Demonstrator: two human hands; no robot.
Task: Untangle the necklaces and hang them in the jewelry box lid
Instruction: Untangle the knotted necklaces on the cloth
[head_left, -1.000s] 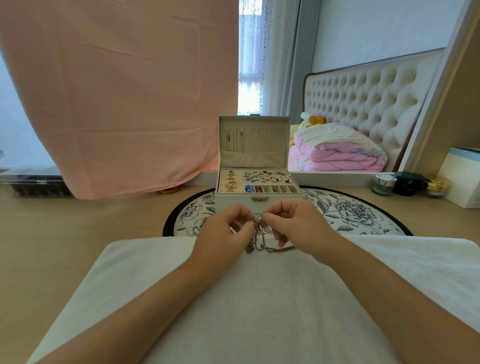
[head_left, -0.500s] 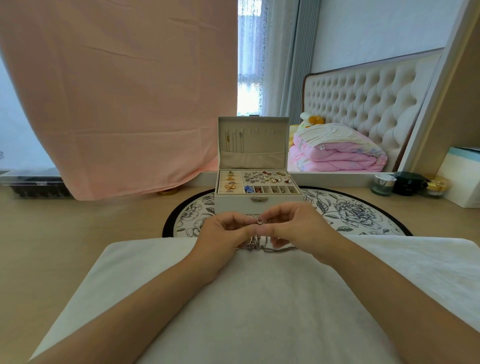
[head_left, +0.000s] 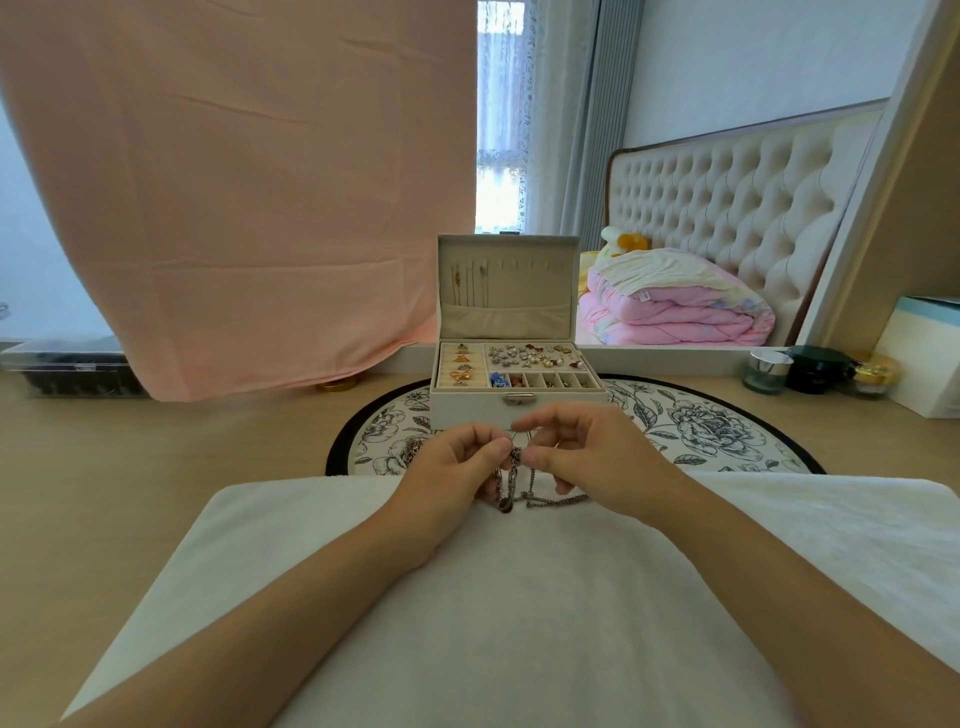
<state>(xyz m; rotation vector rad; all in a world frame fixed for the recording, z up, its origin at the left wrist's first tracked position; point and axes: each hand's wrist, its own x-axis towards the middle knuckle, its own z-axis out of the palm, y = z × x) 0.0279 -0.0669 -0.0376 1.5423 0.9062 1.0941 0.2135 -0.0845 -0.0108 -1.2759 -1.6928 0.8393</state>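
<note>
A tangle of thin silver necklaces (head_left: 514, 483) hangs between my two hands just above a white towel (head_left: 493, 597), with a dark pendant at its lowest point and a chain trailing to the right. My left hand (head_left: 457, 467) pinches the bunch from the left. My right hand (head_left: 582, 452) pinches it from the right, its fingers curled. Behind them the beige jewelry box (head_left: 519, 405) stands with its lid (head_left: 509, 291) upright. A few thin chains hang from hooks at the lid's left side.
The box sits on a round floral mat (head_left: 701, 431) on a wooden tabletop. Its tray holds rings, earrings and small compartments. Jars (head_left: 769, 371) and a white carton (head_left: 924, 358) stand at the right. A pink cloth (head_left: 234, 182) hangs at the back left.
Both hands have lifted the tangle slightly and shifted their pinch. The chains and the pendant now hang lower between the hands onto the towel.
</note>
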